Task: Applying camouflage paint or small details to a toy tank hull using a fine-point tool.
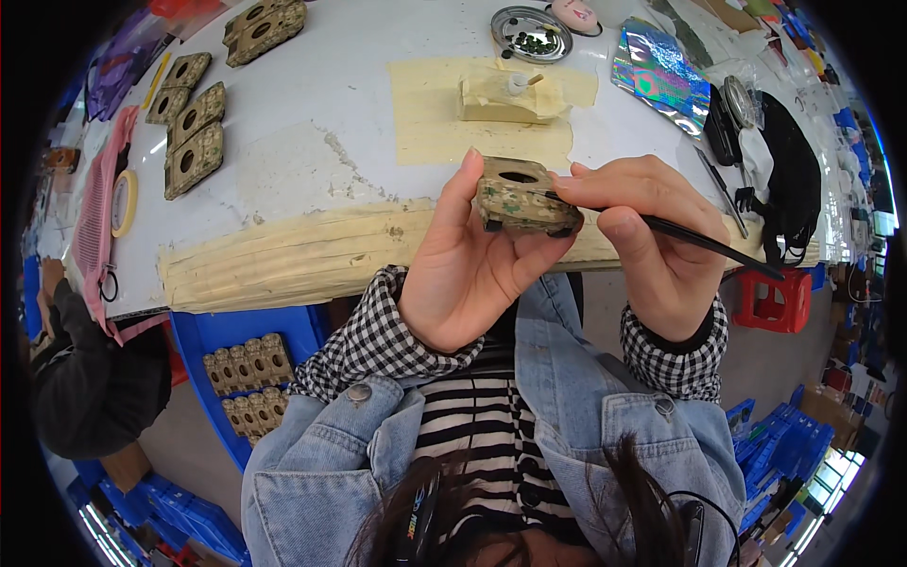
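My left hand (463,274) grips a small camouflage-patterned housing (529,205) with an oval hole in its top face, raised just over the table's near edge. The thumb presses its left side and the fingers support it from below. In my right hand (661,236) is a slim black stick-like tool (713,248), pinched between thumb and fingers. Its tip meets or nearly touches the housing's right side; contact is hard to make out. Whether the tool is tweezers or a pen-like stick, I cannot tell.
Several similar housings (196,156) lie at the table's left. More fill a blue tray (312,326) below. A taped block (505,99) stands ahead, behind it a round metal dish (510,19) with small dark pieces. A tape roll (124,203) lies left; a red stool (775,300) stands right.
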`<state>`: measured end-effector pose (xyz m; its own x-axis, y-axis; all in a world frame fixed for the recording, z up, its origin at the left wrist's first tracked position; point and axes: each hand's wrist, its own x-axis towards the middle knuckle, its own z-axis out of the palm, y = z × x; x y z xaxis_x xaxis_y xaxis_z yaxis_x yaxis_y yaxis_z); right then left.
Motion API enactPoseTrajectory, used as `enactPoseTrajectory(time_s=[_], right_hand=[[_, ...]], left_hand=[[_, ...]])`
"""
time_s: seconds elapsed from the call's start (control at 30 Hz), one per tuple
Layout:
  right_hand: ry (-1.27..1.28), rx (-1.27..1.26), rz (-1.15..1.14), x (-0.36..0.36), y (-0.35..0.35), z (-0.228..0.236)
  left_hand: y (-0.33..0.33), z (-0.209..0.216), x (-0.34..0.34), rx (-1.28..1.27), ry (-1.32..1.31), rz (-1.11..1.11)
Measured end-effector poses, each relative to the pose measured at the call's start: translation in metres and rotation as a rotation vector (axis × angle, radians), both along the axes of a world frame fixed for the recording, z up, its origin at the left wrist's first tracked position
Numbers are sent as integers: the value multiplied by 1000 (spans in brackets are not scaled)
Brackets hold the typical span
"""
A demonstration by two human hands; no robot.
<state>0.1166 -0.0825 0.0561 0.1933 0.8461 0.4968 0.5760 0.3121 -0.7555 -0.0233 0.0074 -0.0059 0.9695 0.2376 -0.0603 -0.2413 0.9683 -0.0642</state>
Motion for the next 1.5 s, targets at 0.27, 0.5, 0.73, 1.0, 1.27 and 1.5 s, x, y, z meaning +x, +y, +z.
enactPoseTrajectory(time_s=[0.27,0.5,0.73,1.0,1.27,1.5], right_hand=[[-8,-3,-1,0,-1,0],[12,-2,11,3,-2,0],[-3,105,-243,21,9,-8],[-416,118,-420,32,51,-28],[-409,165,-405,33,64,-41],[-340,283,-418,29,58,-26]], left_hand=[[0,-2,0,9,-17,2],[0,-1,-1,25,29,2],[2,-6,-4,-50,-12,-1],[9,3,-7,-70,61,-14],[12,3,-5,-73,79,28],[12,3,-4,-61,86,58]])
